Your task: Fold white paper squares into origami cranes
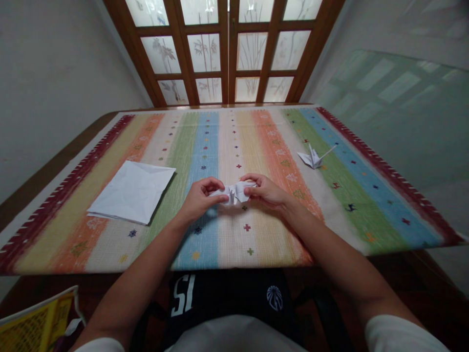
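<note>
Yellow mesh item: one [32, 325], white-edged, at the lower left below the tabletop [54, 171]; it was cut off by the picture's border, and whether it was a container could not be told.
Flat paper sheets: one white pile [132, 190], lying on the left part of the striped cloth [208, 132], well apart from the left hand; more than one sheet showed at the lower edge, but they could not be counted.
Left hand: one [200, 195], pinching the left end of the folded paper [234, 193] between thumb and fingers.
Folded paper: seemingly one white piece, held between the two hands near the middle of the cloth's front part; its centre was creased and its ends were partly hidden by fingers.
Double doors: two wood-framed leaves [223, 49] beyond the tabletop, with twelve plant-patterned panes in view.
Right hand: one [266, 191], its thumb and fingers closed around the folded paper's right end.
Paper crane: one [313, 159], white, resting on the right part of the cloth, beyond the right hand and apart from it.
</note>
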Tool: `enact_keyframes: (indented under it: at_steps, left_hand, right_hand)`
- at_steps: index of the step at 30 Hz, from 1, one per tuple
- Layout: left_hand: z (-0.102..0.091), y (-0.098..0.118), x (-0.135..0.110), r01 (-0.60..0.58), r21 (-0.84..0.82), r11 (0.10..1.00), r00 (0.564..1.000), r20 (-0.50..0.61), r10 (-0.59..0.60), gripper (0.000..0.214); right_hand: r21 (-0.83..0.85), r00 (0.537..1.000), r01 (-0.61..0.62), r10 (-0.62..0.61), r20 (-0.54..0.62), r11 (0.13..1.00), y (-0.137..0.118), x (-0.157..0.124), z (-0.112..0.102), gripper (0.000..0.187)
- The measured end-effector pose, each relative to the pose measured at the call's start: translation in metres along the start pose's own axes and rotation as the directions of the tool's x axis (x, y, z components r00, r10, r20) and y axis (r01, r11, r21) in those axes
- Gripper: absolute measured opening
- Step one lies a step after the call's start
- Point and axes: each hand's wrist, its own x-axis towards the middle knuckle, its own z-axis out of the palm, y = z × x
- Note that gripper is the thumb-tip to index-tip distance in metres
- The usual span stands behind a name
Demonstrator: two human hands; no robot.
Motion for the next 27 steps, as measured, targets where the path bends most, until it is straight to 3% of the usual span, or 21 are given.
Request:
enact_keyframes:
  at_steps: [13, 20, 27]
  left_hand:
    - [0.0009, 0.0028, -0.0025, 0.084, -0.078, 0.993, 0.995, 0.066, -0.079, 0.046]
    - [0.0007, 0.0041, -0.0029, 0.114, -0.080, 0.990, 0.990, 0.088, -0.107, 0.051]
    - [0.0025, 0.0045, 0.0003, 0.071, -0.106, 0.992, 0.996, -0.044, -0.076, 0.045]
  right_hand:
    - [0.022, 0.995, -0.042, 0.040, 0.090, 0.999, -0.0015, -0.0023, 0.0036, 0.039]
    - [0.040, 0.996, -0.037, 0.033, 0.081, 0.999, 0.0010, -0.0012, 0.0011, 0.038]
    - [0.037, 0.999, 0.019, -0.020, 0.036, 0.999, -0.0009, 0.0002, -0.0013, 0.042]
